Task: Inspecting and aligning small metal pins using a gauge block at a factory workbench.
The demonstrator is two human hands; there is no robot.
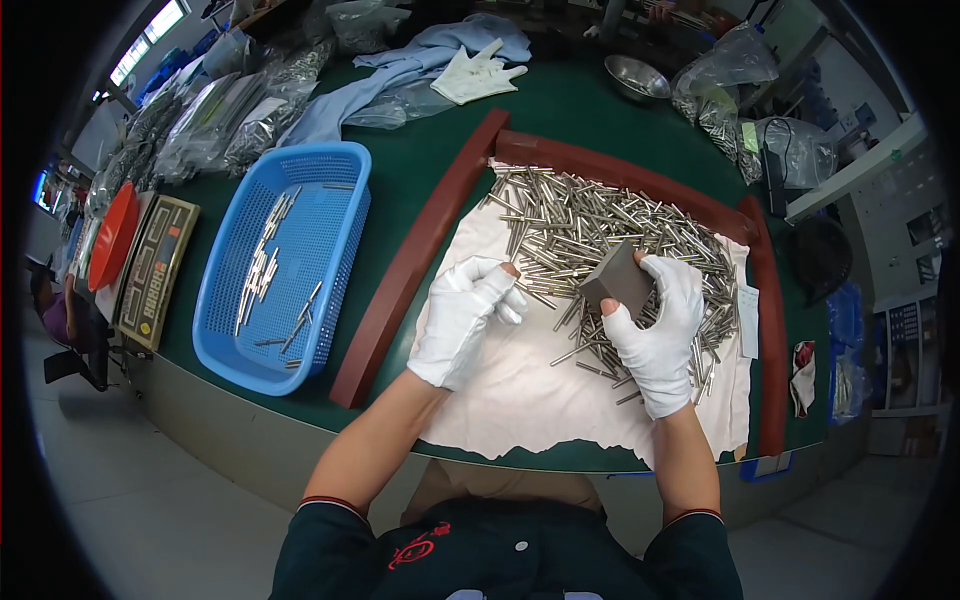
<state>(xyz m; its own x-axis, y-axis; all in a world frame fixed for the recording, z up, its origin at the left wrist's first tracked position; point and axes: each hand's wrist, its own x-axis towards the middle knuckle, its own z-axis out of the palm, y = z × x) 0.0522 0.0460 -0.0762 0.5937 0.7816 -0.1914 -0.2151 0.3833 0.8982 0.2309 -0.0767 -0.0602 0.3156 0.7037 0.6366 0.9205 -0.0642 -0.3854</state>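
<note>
The right hand [655, 330], in a white cotton glove, was closed around a small grey rectangular metal block [617, 280], thumb under its near corner and fingers curled over its far edge, holding it just above the heap of thin silvery metal pins [600, 225]. The left hand [465, 315], gloved the same way, was curled almost into a fist with the fingertips pinched together; whether it held a pin could not be told.

The block looked solid, matt and sharp-edged, probably heavy for its size and quite rigid, and best gripped across two opposite flat faces, as the glove could slide on smooth metal. The pins were short, straight, shiny rods, stiff, light singly, likely to roll and slip, and easiest taken near the middle.

The heap lay on a white cloth [520, 390] spread at the desk's near edge, piled toward the far right corner of a dark red wooden frame [420, 250] that bordered the cloth. Left of the frame, on the green desk [560, 100], stood a blue perforated plastic basket [290, 250] with a few pins in it. A spare white glove [478, 72] lay near the far edge.
</note>
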